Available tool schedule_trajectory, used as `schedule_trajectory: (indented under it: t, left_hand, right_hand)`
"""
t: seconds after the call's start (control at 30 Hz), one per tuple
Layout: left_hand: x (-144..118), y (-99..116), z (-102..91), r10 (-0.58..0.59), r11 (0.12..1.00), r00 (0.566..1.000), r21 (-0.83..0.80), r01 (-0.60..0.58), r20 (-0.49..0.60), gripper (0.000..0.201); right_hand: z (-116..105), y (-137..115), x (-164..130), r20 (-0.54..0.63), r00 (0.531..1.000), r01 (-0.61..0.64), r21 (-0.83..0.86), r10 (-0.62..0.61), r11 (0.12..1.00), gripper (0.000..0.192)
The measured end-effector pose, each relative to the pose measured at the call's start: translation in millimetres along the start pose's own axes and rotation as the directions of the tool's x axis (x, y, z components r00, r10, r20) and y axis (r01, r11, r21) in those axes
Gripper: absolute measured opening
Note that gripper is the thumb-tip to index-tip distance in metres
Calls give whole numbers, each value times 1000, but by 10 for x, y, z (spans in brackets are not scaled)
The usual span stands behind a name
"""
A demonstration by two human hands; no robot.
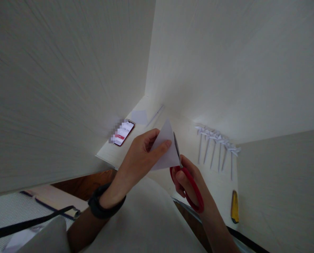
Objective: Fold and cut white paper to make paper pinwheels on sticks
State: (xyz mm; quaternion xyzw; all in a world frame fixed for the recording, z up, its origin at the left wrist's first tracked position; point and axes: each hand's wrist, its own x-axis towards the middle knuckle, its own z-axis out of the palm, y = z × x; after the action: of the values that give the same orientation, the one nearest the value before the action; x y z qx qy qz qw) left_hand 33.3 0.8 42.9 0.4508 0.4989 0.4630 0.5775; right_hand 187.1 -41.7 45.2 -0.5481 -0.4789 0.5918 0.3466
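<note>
A: Head view: left hand (142, 154) pinches a folded white paper triangle (167, 149), thumb on top, fingers curled behind it. Paper is held up in the air over the white desk (215, 182), roughly mid-frame.

B: Right hand?

A: Right hand (191, 184) is closed through the red handles of the scissors (184, 175); blade runs up along the paper's right edge, touching it. Can't tell how far the blades are parted.

B: Anything else on the desk?

A: Row of white paper pinwheels (218, 147) to the right, yellow utility knife (234, 207) near the front edge, phone (123, 133) with lit screen back left. Black wristband (105, 207) on the left wrist.
</note>
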Motion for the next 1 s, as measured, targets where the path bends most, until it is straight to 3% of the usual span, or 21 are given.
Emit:
schedule_trajectory:
  t: [0.43, 1.0]
  left_hand:
    - [-16, 26, 4, 4, 987, 1000, 159, -9, 30, 20]
    - [-4, 30, -3, 24, 983, 999, 182, -28, 26, 19]
  right_hand:
    - [-18, 118, 78, 123, 991, 43, 57, -50, 997, 40]
    - [-5, 80, 50, 106, 994, 25, 42, -30, 999, 38]
